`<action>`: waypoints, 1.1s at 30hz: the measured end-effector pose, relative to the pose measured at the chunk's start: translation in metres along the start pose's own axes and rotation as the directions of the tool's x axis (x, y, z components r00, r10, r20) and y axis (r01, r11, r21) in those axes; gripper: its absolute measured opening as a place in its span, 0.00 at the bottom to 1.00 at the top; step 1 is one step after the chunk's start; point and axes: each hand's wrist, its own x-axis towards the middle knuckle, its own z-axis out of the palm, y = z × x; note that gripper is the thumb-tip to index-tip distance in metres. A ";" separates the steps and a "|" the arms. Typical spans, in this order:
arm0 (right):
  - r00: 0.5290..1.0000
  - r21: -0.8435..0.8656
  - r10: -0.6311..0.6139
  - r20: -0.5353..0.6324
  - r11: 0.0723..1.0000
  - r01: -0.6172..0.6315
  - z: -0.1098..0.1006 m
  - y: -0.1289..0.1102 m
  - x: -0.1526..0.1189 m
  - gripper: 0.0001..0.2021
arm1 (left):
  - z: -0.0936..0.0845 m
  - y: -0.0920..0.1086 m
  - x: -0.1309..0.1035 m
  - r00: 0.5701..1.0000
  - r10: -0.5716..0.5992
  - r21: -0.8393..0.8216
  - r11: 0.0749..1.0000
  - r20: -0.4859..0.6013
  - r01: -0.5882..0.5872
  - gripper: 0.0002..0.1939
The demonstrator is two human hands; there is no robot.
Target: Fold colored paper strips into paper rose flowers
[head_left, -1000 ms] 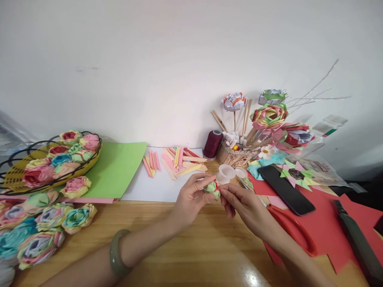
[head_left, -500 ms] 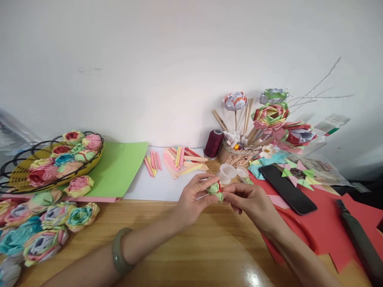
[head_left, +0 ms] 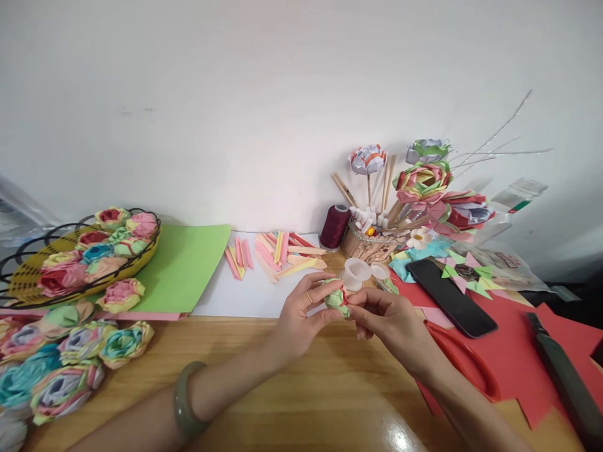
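Note:
A small green and red paper flower (head_left: 335, 297) is held between both hands above the wooden table (head_left: 264, 402). My left hand (head_left: 304, 311) wraps its fingers and thumb round the green side. On the right side, the fingertips of my right hand (head_left: 384, 314) pinch the flower near its red edge. Just behind the hands stand small clear round containers (head_left: 358, 270). Folded pink, yellow and red paper strips (head_left: 289, 251) lie on a white sheet (head_left: 214, 295) beyond my left hand.
On the left, a yellow basket (head_left: 28, 285) holds paper flowers, with several more in front (head_left: 68, 389). A dark red thread spool (head_left: 335, 226) stands by a pot of sticks and flowers (head_left: 370, 245). Right: a black phone (head_left: 452, 298), red-handled scissors (head_left: 464, 361) and red paper (head_left: 509, 351).
The whole view has shifted slightly, so most things sit a little further left. My right fingertips are closer in against the flower, which has turned slightly.

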 end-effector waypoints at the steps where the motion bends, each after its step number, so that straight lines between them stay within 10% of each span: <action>1: 1.000 0.009 0.014 -0.007 1.000 -0.014 0.000 0.001 0.000 0.13 | 0.000 0.000 0.000 1.000 0.000 0.004 1.000 0.004 0.000 0.19; 15: 0.993 -0.157 -0.105 -0.053 0.983 0.096 0.004 -0.003 -0.005 0.14 | 0.000 0.006 0.002 0.992 -0.123 -0.200 0.972 -0.002 0.120 0.17; 24: 0.702 -0.573 -0.712 0.021 0.567 0.592 -0.003 -0.002 -0.013 0.09 | 0.002 0.016 0.007 0.893 -0.437 -0.519 0.741 0.111 0.427 0.20; 33: 0.666 -0.699 -0.713 0.218 0.361 0.617 0.000 0.003 -0.007 0.14 | 0.004 0.006 0.006 0.828 -0.493 -0.530 0.642 0.268 0.554 0.24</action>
